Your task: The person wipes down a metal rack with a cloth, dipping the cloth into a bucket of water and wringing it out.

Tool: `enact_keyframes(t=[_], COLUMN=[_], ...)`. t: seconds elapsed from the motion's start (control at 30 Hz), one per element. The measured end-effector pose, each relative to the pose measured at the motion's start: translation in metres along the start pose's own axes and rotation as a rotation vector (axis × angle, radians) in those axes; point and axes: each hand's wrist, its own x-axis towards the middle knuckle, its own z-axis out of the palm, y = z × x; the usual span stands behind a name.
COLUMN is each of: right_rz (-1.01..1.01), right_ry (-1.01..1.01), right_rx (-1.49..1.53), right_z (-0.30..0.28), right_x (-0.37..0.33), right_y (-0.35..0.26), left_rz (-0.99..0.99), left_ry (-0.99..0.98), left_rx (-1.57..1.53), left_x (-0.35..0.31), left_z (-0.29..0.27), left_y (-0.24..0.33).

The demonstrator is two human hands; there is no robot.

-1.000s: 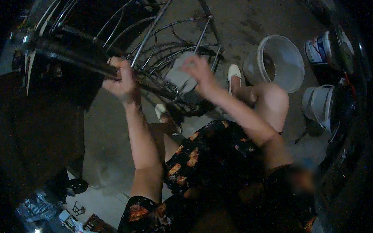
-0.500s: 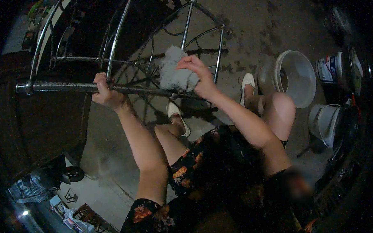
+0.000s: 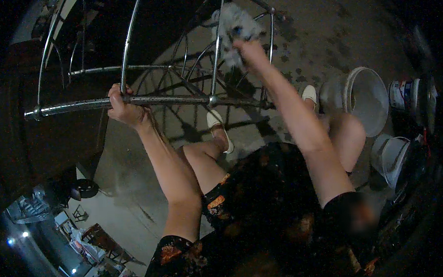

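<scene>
A shiny tubular metal rack [image 3: 166,100] with curved bars stretches across the upper part of the view, tilted over the floor. Where an upright bar meets its long near tube, my left hand [image 3: 125,108] is wrapped round the metal. Farther out and to the right, my right hand [image 3: 251,50] holds a rumpled grey cloth [image 3: 242,28]. The cloth lies against another upright bar of the rack, and its folds hide part of that bar. Most of my right fingers are hidden or blurred.
On the right stand a large whitish bucket [image 3: 349,102] lying open toward the side, a smaller white pail [image 3: 391,159] and a labelled tub [image 3: 402,94]. A dark brown panel [image 3: 46,154] fills the left. Small furniture [image 3: 105,240] sits lower left.
My right hand has moved away from me with the cloth, from near the long tube up along the upright bar. The rack has shifted slightly; my left hand keeps its grip.
</scene>
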Motion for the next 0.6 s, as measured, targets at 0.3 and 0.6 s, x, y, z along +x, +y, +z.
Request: enact_keyframes(t=[0.3,0.6], right_rz=[-0.647,0.092], right_ry=[-0.594,-0.63], right_rx=[-0.385,0.012], right_z=[0.012,0.081], right_x=[-0.066,0.063], right_y=[0.042,0.124], left_rz=[-0.373,-0.019], left_ry=[0.097,-0.143], left_rx=[-0.551,-0.726], left_x=[-0.016,-0.006], left_z=[-0.037,-0.008], left_y=[-0.023,0.022])
